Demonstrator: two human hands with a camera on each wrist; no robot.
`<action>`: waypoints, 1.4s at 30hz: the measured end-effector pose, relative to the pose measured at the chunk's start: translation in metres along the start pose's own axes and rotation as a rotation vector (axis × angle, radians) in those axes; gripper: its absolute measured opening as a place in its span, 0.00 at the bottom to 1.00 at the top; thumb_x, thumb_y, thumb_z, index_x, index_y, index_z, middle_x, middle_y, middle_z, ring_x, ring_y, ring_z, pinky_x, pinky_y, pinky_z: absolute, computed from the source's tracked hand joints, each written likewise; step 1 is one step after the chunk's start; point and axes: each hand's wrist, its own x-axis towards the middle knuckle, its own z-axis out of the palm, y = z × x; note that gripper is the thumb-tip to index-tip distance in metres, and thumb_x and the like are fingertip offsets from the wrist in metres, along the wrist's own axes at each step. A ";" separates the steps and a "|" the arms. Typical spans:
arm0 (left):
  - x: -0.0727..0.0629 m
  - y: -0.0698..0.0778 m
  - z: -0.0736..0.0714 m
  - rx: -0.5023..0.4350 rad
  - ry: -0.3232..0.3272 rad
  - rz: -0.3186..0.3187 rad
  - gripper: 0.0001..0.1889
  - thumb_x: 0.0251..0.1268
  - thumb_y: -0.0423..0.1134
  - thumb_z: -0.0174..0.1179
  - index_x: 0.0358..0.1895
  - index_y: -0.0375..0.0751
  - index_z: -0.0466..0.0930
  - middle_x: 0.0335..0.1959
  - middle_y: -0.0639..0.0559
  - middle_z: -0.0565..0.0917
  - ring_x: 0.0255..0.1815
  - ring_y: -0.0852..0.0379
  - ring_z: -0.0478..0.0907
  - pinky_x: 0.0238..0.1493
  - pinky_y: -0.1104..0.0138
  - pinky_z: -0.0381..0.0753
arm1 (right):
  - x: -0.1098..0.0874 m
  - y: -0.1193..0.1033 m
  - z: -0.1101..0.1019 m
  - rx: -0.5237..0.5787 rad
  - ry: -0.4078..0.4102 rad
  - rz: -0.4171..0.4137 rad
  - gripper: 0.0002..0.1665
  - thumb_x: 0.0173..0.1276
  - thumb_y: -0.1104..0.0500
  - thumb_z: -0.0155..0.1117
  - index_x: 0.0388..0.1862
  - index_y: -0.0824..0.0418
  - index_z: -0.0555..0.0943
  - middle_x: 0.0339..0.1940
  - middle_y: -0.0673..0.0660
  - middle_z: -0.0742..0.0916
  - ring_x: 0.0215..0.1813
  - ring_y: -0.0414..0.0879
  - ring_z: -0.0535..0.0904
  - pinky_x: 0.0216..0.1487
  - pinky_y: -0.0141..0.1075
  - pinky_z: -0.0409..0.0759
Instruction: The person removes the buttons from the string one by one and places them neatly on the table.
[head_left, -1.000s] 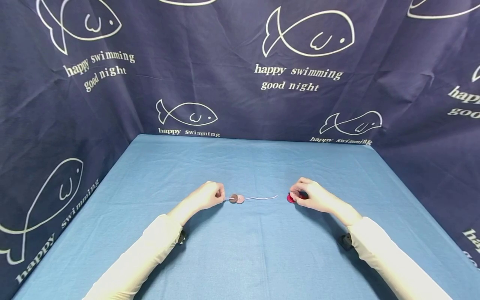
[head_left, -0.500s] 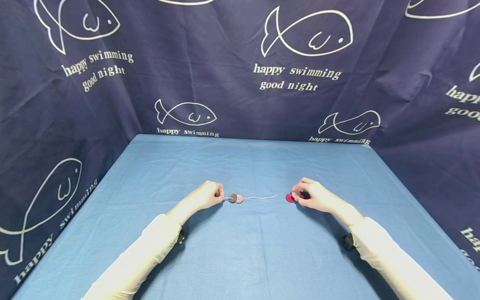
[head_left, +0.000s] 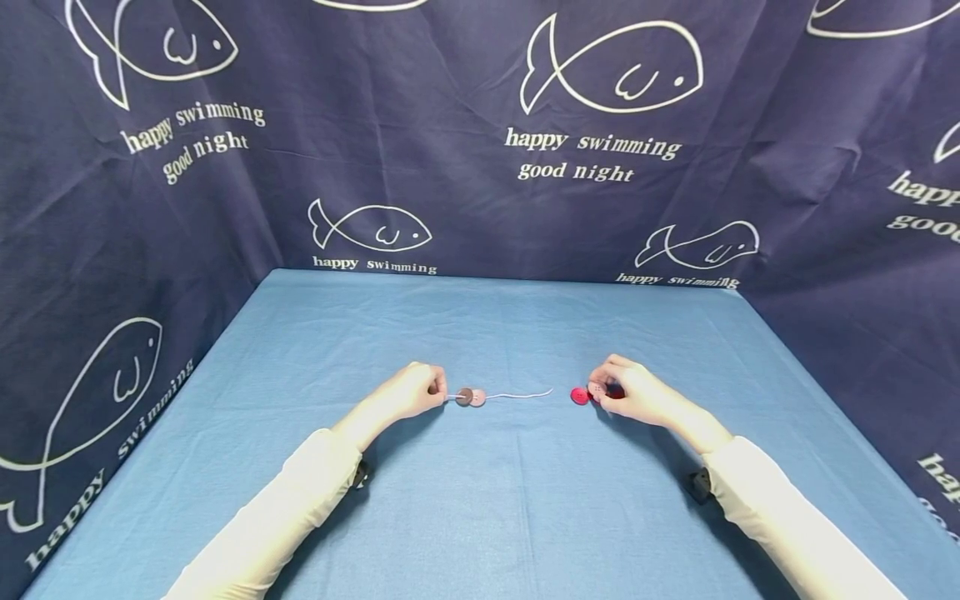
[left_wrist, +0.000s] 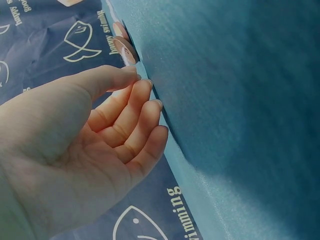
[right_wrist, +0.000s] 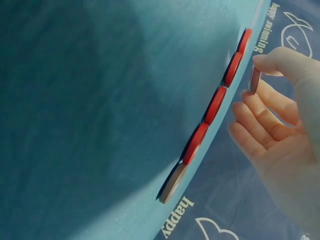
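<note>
My left hand (head_left: 417, 390) pinches one end of a thin white string (head_left: 519, 396) between thumb and index finger, low over the table. Threaded on that string are a brown button (head_left: 464, 397) and a pink button (head_left: 478, 398), which overlap just beyond the fingertips. The string's free end trails toward the right. My right hand (head_left: 636, 393) holds another pink button (right_wrist: 255, 80) between thumb and index finger, raised off the cloth. Below it, a row of several red buttons (right_wrist: 215, 105) lies flat; in the head view this hand partly hides them.
At one end of the red row in the right wrist view lies a tan button (right_wrist: 173, 184). A blue cloth (head_left: 450, 517) covers the table. Dark curtains (head_left: 480, 125) with fish prints stand at the back and both sides.
My right hand has shifted slightly right with the pink button, so the leftmost red button shows more fully. The left hand keeps its pinch on the string, nearly still.
</note>
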 end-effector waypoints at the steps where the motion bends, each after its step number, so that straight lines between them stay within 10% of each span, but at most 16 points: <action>1: 0.000 0.000 0.000 0.000 -0.001 -0.001 0.06 0.58 0.31 0.59 0.24 0.42 0.77 0.18 0.55 0.76 0.20 0.63 0.66 0.25 0.72 0.68 | 0.000 0.000 0.000 0.002 0.000 0.003 0.09 0.51 0.69 0.67 0.33 0.64 0.80 0.31 0.53 0.80 0.32 0.40 0.77 0.37 0.35 0.77; 42: -0.001 0.000 0.000 0.000 0.000 -0.010 0.06 0.57 0.31 0.58 0.24 0.43 0.77 0.18 0.56 0.75 0.21 0.63 0.67 0.26 0.72 0.68 | -0.013 0.007 -0.010 -0.059 0.047 0.008 0.09 0.50 0.68 0.69 0.33 0.64 0.81 0.31 0.53 0.80 0.33 0.43 0.77 0.36 0.38 0.77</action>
